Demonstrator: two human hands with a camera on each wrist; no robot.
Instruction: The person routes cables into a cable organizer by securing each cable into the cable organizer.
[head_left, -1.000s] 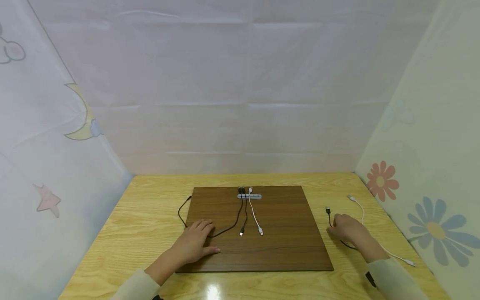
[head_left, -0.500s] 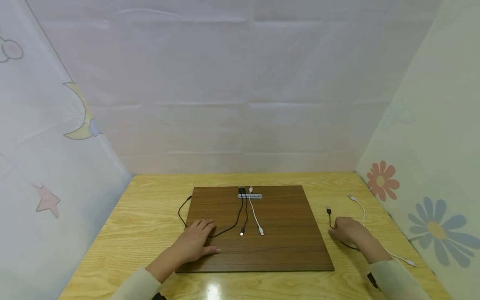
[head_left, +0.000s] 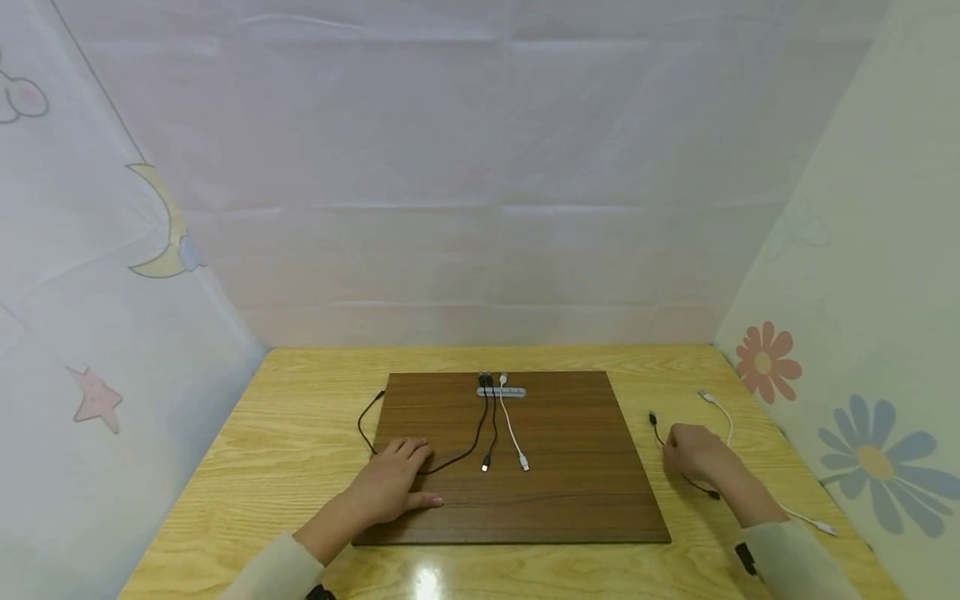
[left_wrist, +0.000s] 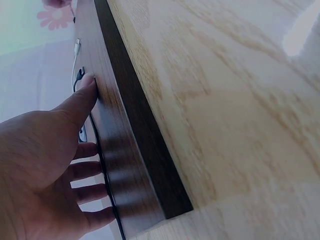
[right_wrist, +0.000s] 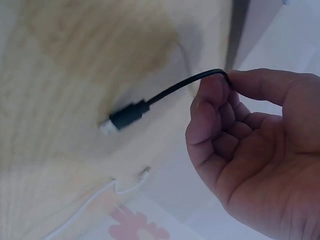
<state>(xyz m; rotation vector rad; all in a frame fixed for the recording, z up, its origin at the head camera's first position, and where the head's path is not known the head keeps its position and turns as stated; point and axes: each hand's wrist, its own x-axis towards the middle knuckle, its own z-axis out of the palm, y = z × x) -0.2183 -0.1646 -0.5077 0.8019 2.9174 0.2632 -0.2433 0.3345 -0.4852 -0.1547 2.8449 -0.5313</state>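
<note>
A pale backdrop (head_left: 480, 167) stands behind a wood-grain table (head_left: 240, 467), on which lies a dark brown board (head_left: 555, 508). A light strip (head_left: 515, 392) sits near the board's far edge; a long black cable (head_left: 450, 463), a short black cable (head_left: 487, 461) and a short white cable (head_left: 512, 427) run from it toward the person.

Left hand (head_left: 386, 483): laid on the board's left side, fingers extended, thumb spread, gripping nothing; the long black cable passes beneath it.

Right hand (head_left: 697, 454): over the table, right of the board, pinching a loose black cable (right_wrist: 187, 81) between thumb and forefinger, remaining fingers curled. Both plug ends hang free of the grip. A loose white cable (right_wrist: 90, 198) lies nearby.
</note>
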